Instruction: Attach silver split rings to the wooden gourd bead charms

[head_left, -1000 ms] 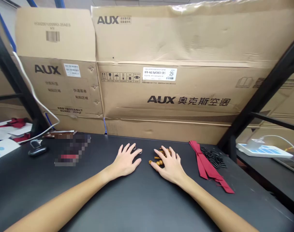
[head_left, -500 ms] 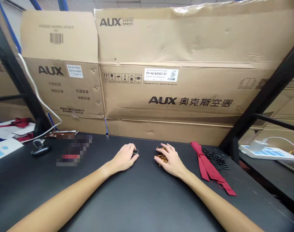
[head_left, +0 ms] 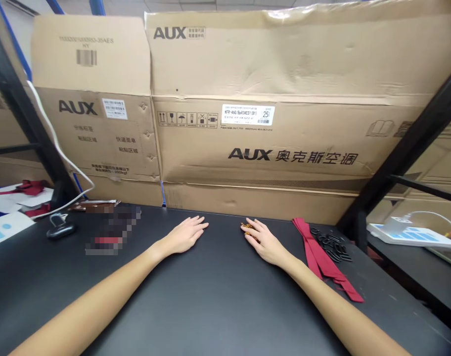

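Observation:
My left hand [head_left: 186, 234] lies flat on the black tabletop [head_left: 199, 296], palm down with its fingers stretched out. No object shows around it, and whatever may be beneath the palm is hidden. My right hand [head_left: 263, 240] rests to the right, fingers spread over a small pile of shiny amber-brown pieces [head_left: 247, 226]. Only part of that pile shows past the fingertips and between the fingers; I cannot make out what the pieces are. To the right of this hand lie red fabric strips [head_left: 318, 252] and a heap of black loop-shaped pieces [head_left: 331, 244].
Large cardboard boxes [head_left: 255, 64] stand along the table's back edge. On the left are a black glossy object [head_left: 61, 230], a blurred-out item [head_left: 112, 230] and a white cable [head_left: 58, 143]. A white power strip [head_left: 414, 235] sits at far right, beyond a black frame post [head_left: 407, 133].
My left hand has shifted slightly left and flattened; the silver ring seen at its fingers is no longer visible. My right hand has moved slightly and now covers more of the amber-brown pile.

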A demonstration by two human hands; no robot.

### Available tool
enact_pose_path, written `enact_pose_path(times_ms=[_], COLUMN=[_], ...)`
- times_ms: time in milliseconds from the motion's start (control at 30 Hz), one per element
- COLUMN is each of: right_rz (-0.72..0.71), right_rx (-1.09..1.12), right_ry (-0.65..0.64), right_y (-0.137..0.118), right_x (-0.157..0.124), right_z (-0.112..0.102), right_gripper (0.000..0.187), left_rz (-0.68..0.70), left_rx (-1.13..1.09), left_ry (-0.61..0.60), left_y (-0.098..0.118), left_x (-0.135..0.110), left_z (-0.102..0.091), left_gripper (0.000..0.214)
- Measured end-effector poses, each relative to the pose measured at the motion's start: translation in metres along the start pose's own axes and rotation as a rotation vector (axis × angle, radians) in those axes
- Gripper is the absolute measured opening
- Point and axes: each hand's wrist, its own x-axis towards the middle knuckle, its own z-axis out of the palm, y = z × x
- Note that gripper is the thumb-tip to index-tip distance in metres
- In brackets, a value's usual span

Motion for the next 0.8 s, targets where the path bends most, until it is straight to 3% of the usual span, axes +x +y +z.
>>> enact_pose_path(times_ms=[100,233,367,467,600,800], right_rz=[0.021,-0.038,-0.180,-0.179,-0.112,-0.055], right_rx=[-0.023,-0.125,-0.039,0.069,0.078,0.063], right_ry=[0.028,0.183,0.077,-0.082,-0.266,-0.293], right_y=[0.002,-0.024,-0.068,-0.088,-0.087,-0.070], right_x=[0.000,-0.008,-0.023,-0.030,-0.029,-0.025], right_z=[-0.002,-0.009,-0.010,-0.008,-0.011,-0.015], right_gripper=[0.046,0.055,0.058,0.069,0.076,0.074], left_rz=[-0.015,0.070,0.167,0.162,0.127,0.083], left_rx=[0.037,0.027,-0.036,-0.071,-0.082,-0.067], left_ry=[0.042,0.113,0.047,0.019,0.002,-0.021], left_y=[0.003,0.032,0.063,0.069,0.066,0.062], left_x=[-0.001,-0.009,-0.019,-0.022,-0.021,-0.018], left_z=[0.000,0.006,0.016,0.020,0.018,0.012], left_gripper=[0.046,0.055,0.064,0.065,0.068,0.068])
